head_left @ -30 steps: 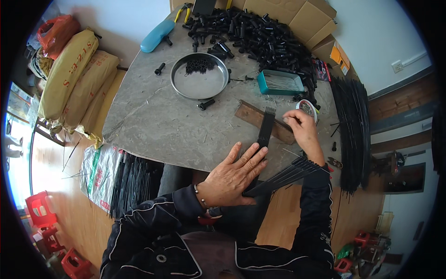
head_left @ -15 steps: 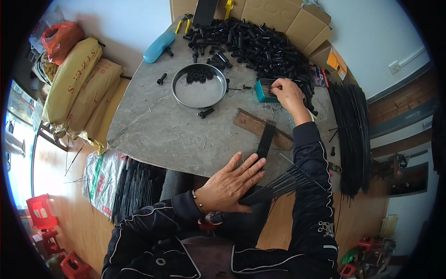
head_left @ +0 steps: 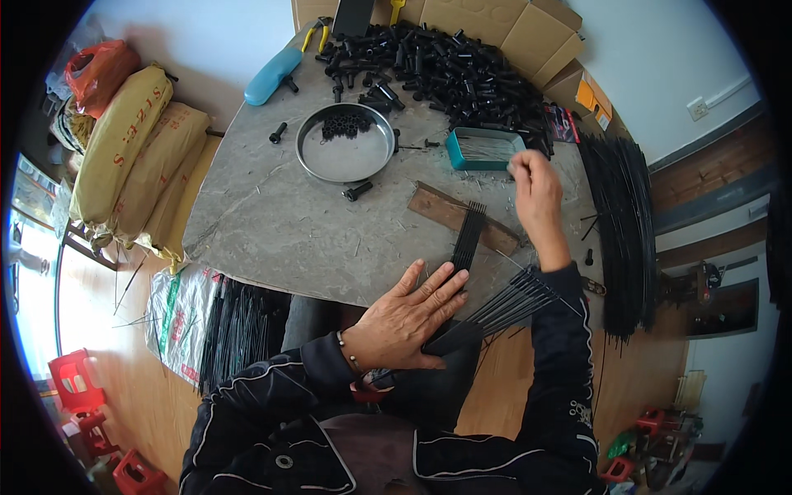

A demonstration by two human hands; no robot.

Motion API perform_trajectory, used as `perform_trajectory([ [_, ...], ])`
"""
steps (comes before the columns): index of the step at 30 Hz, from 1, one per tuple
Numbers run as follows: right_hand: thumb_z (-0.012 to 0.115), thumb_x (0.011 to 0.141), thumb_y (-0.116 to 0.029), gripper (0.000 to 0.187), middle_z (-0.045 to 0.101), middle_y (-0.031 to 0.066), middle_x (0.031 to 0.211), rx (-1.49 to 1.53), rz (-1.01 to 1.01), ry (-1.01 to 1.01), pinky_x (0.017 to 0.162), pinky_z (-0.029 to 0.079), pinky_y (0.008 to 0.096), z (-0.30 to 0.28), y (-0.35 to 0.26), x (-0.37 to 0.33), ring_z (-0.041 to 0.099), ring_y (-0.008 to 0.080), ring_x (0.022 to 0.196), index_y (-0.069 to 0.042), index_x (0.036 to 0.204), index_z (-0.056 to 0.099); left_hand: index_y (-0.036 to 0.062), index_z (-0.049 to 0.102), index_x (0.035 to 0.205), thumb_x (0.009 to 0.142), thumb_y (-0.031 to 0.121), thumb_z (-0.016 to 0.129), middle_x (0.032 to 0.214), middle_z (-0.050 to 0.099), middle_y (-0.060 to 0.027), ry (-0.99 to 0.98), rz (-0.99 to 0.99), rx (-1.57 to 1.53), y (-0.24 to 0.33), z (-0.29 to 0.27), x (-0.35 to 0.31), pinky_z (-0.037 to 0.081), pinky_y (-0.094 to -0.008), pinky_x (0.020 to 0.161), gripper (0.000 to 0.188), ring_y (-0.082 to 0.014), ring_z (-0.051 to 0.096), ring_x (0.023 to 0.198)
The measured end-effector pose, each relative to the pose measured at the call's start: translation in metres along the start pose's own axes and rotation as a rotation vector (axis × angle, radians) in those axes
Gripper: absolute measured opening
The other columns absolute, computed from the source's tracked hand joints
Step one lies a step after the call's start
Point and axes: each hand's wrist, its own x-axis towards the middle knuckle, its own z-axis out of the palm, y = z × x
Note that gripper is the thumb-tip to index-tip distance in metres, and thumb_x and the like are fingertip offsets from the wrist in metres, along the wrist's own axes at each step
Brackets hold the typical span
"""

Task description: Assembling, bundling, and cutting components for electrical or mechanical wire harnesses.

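My left hand (head_left: 404,323) lies flat with its fingers stretched over a row of thin black rods (head_left: 469,235). The rods' far ends rest side by side across a brown wooden strip (head_left: 433,206); their other ends fan out toward my right sleeve. My right hand (head_left: 541,198) is raised just right of a teal box (head_left: 482,164) that contains fine thin pieces. Its thumb and fingers are pinched together, and what is between them is too small to make out.
A round metal dish (head_left: 346,175) with small black rings stands left of the box. Black bolt-like parts (head_left: 454,70) are heaped at the back. A long bundle of black rods (head_left: 623,239) lies along the right edge. Yellow-handled pliers (head_left: 317,35) and a light blue object (head_left: 274,76) lie far left.
My right hand has come out of the teal box and moved right and toward me, fingers pinched. My left hand stays flat on the rods.
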Motion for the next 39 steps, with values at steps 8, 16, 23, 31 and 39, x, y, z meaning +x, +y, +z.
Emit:
perform_trajectory([
  [8, 0.056, 0.092, -0.006, 0.009, 0.061, 0.0039, 0.079, 0.359, 0.390, -0.336, 0.065, 0.045, 0.0272, -0.018, -0.017, -0.048, 0.057, 0.0099, 0.073, 0.002, 0.094, 0.059, -0.0002, 0.034, 0.144, 0.073, 0.069, 0.063, 0.157, 0.020, -0.0153, 0.014, 0.013, -0.006, 0.006, -0.001, 0.000, 0.002, -0.0523, 0.118, 0.104, -0.0302, 0.010, 0.147],
  [16, 0.062, 0.091, -0.012, 0.014, 0.059, 0.0010, 0.077, 0.501, 0.479, -0.441, 0.065, 0.043, 0.0249, -0.019, -0.012, -0.048, 0.051, 0.0085, 0.070, 0.002, 0.095, 0.064, -0.0008, 0.036, 0.143, 0.073, 0.068, 0.064, 0.157, 0.020, -0.0156, -0.005, 0.009, -0.014, 0.006, -0.001, 0.000, 0.001, -0.0524, 0.118, 0.102, -0.0306, 0.011, 0.147],
  [23, 0.063, 0.091, -0.013, 0.015, 0.061, 0.0011, 0.079, 0.493, 0.455, -0.434, 0.067, 0.044, 0.0249, -0.017, -0.013, -0.049, 0.053, 0.0084, 0.072, 0.002, 0.096, 0.065, -0.0008, 0.036, 0.143, 0.072, 0.068, 0.064, 0.156, 0.021, -0.0160, 0.010, 0.012, -0.028, 0.005, 0.001, 0.000, 0.002, -0.0534, 0.118, 0.103, -0.0315, 0.012, 0.147],
  [31, 0.063, 0.091, -0.012, 0.015, 0.062, 0.0022, 0.079, 0.410, 0.503, -0.484, 0.067, 0.044, 0.0251, -0.015, -0.017, -0.039, 0.054, 0.0087, 0.072, 0.002, 0.095, 0.065, -0.0010, 0.037, 0.143, 0.072, 0.068, 0.064, 0.156, 0.021, -0.0159, 0.016, 0.011, -0.018, 0.006, -0.001, 0.000, 0.002, -0.0529, 0.118, 0.102, -0.0312, 0.011, 0.147],
  [39, 0.062, 0.090, -0.010, 0.013, 0.062, 0.0037, 0.080, 0.476, 0.411, -0.412, 0.066, 0.044, 0.0255, -0.015, -0.014, -0.046, 0.054, 0.0098, 0.072, 0.002, 0.095, 0.066, -0.0010, 0.037, 0.143, 0.073, 0.069, 0.063, 0.156, 0.021, -0.0162, 0.012, 0.010, -0.007, 0.007, -0.002, 0.000, 0.001, -0.0528, 0.118, 0.102, -0.0312, 0.011, 0.147],
])
